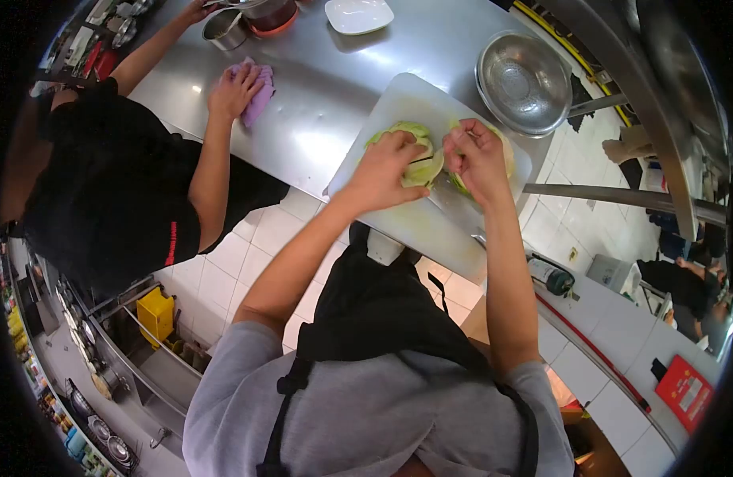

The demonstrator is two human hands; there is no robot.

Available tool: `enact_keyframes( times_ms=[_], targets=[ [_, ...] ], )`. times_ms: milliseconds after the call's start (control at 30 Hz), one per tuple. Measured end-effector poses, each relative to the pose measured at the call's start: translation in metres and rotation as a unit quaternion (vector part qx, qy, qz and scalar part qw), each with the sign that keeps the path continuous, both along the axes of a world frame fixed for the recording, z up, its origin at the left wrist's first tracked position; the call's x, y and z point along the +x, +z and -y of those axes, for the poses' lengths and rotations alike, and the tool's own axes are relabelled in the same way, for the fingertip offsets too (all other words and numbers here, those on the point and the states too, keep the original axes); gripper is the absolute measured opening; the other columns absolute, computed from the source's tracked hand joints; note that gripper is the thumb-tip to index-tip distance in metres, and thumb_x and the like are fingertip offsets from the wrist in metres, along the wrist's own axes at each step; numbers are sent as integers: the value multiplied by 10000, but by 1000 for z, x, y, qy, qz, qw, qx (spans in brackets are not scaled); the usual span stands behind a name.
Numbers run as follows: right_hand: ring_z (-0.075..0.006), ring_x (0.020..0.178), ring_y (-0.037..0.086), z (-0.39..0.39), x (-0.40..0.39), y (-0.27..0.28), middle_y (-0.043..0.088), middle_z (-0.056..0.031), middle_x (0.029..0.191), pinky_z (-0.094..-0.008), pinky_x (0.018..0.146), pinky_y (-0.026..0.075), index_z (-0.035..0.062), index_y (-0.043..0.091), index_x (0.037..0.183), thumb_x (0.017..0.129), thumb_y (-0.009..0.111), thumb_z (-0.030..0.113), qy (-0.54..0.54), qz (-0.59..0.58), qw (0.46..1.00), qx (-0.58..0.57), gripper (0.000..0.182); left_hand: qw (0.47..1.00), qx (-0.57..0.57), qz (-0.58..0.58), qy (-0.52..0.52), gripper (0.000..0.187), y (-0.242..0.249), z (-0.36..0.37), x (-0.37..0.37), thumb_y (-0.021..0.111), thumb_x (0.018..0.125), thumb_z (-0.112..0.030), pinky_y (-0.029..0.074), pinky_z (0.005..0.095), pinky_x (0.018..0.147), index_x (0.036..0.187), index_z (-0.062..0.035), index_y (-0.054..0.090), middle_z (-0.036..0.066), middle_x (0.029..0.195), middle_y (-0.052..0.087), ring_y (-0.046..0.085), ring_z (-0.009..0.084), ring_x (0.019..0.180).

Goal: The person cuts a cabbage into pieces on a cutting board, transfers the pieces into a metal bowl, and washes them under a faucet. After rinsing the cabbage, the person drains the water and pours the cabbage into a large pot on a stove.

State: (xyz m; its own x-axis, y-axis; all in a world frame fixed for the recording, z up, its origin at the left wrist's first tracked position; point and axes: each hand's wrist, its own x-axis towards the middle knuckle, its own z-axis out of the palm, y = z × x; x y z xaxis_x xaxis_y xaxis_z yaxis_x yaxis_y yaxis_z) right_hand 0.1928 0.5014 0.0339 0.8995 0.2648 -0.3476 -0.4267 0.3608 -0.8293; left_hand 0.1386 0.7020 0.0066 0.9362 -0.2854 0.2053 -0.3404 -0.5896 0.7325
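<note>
My left hand (386,171) curves over a piece of pale green cabbage (427,169) on the white cutting board (410,89), its fingers on the top and its thumb stretched along the near side. Just to the right, my right hand (479,159) is closed in a pinch; what its fingertips hold, if anything, is too small to make out. Behind and under that hand shows another pale green piece (507,151), mostly covered. A flat metal blade seems to lie on the board below my hands, partly hidden by my right wrist.
A metal colander (525,83) stands at the table's right corner. At the back are a white dish (359,14) and pots (225,30). On the left, a co-worker's hand (235,91) presses a purple cloth (260,97) on the steel table (303,103). A metal rail (621,195) runs on the right.
</note>
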Motion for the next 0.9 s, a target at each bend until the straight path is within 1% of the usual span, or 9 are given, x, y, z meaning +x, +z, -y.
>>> enact_keyframes(
  times_ms=[67,333,433,500,567,600,700,800,900],
  targets=[
    [-119,577,481,3,0,-1,624,-95,809,-246,518,374,46,568,1001,975,629,68,-57,17,997,39,70,994,100,42,22,423,-24,12,-11,839,677,-224,378,466,988,1052,-84,704,107,1301,549,468,335,1219],
    [-88,580,438,80,-24,49,564,-50,770,-242,508,337,36,583,1036,974,626,59,-166,128,974,87,78,994,52,64,76,575,-44,13,-17,828,675,-186,381,505,1007,1217,-127,643,141,1338,518,462,355,1253],
    [-100,535,444,105,-50,48,593,-55,754,-267,495,384,43,605,1019,918,701,129,-107,159,923,-335,164,988,82,64,115,815,-31,14,-21,843,661,-194,360,519,1054,1403,-162,508,201,1421,431,421,394,1305],
    [-151,591,535,74,-69,12,645,-110,839,-310,558,469,40,626,1088,846,744,125,16,292,831,-474,282,985,117,37,123,942,-28,14,-25,858,644,-207,352,526,1075,1483,-176,431,233,1463,379,393,419,1337],
    [-294,799,634,32,-88,-16,620,-177,1019,-413,737,543,73,568,1325,755,800,93,121,327,774,-528,616,982,138,-19,130,1014,-37,18,-23,875,619,-228,354,535,1084,1508,-180,391,249,1486,347,370,435,1363],
    [-331,842,641,12,-95,-29,600,-180,1058,-451,767,548,103,533,1417,723,823,69,123,408,684,-593,753,983,128,-14,131,1025,-41,19,-22,878,616,-236,363,537,1078,1512,-181,383,248,1483,351,374,436,1358],
    [-418,886,639,-18,-91,-55,582,-192,1043,-513,796,530,103,535,1400,765,780,69,93,371,677,-629,681,986,99,-23,135,1038,-46,17,-20,883,614,-258,384,535,1063,1515,-181,373,245,1476,360,386,437,1345],
    [-395,891,647,-8,-80,-75,626,-202,1038,-496,786,528,87,611,1287,840,677,36,111,353,683,-629,454,987,85,-53,129,1008,-45,10,-21,886,620,-269,395,519,1057,1497,-167,400,241,1469,367,399,432,1330],
    [-372,898,646,17,-48,-63,646,-224,998,-461,838,517,78,641,1182,841,595,8,-12,372,790,-487,351,987,102,-46,118,972,-39,11,-25,891,618,-254,401,509,1056,1468,-142,434,240,1462,373,408,431,1319]
  ],
)
